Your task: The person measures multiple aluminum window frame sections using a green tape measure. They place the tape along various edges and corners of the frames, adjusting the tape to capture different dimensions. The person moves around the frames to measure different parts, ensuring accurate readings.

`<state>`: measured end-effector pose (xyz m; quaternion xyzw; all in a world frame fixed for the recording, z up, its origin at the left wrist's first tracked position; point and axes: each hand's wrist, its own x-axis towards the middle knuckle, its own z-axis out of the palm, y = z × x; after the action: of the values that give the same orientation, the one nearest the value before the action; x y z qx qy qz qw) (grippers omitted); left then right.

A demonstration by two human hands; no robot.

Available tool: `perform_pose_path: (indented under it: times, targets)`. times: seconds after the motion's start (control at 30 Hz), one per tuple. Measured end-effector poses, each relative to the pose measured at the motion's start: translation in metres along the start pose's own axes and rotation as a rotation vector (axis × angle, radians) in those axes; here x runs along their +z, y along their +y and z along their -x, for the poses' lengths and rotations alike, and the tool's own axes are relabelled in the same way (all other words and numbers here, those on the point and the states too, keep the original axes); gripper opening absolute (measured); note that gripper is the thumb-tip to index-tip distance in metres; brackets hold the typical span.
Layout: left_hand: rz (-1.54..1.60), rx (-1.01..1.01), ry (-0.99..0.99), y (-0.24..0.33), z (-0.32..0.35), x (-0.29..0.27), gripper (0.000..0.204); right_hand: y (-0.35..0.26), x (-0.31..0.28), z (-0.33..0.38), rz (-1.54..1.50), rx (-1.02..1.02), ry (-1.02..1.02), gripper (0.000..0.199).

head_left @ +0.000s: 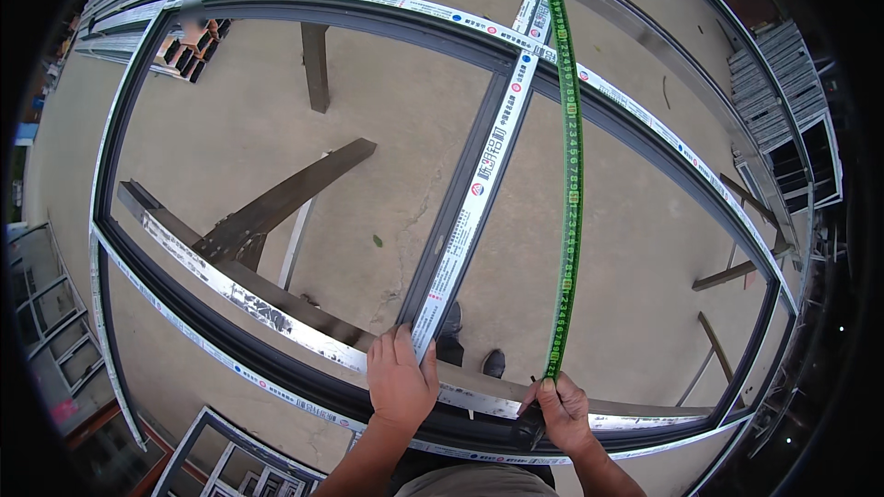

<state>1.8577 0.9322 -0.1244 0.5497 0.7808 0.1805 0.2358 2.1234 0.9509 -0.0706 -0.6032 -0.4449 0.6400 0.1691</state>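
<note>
A large dark grey window frame [608,90] with white printed protective film lies in front of me. Its middle bar [482,175] runs between the near and far rails. My left hand [402,379] is closed round the near end of that bar, with the thumb on its right side. My right hand [564,412], at the near rail, pinches the lower end of a green tape measure [570,193]. The tape stretches away over the right opening and past the far rail. A small dark thing shows beside the right fingers; I cannot make out its kind.
Beneath the frame, a metal support beam [249,304] with scuffed white film and brown stand legs [285,198] rest over the concrete floor. Stacked profiles [129,23] lie at far left, more frames [787,83] at right. Another frame [235,460] is at lower left. My shoes show below.
</note>
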Motion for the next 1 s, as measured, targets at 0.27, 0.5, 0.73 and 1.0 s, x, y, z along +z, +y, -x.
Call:
perform_pose_path:
  times: [0.27,0.5,0.73,1.0]
  targets:
    - [0.052,-0.027,-0.063,-0.002,0.000,-0.003,0.050,-0.010,0.018,-0.023,-0.073,0.074,0.009,0.033]
    - [0.091,-0.057,-0.094,-0.002,-0.005,-0.007,0.049,-0.018,0.029,-0.042,-0.005,0.042,-0.040,0.032]
    - [0.073,-0.045,-0.080,-0.004,-0.001,-0.001,0.050,-0.012,0.038,-0.049,0.064,0.012,-0.082,0.029]
    - [0.036,-0.063,-0.062,-0.001,0.002,0.001,0.044,-0.004,0.053,-0.064,0.060,-0.175,-0.200,0.024]
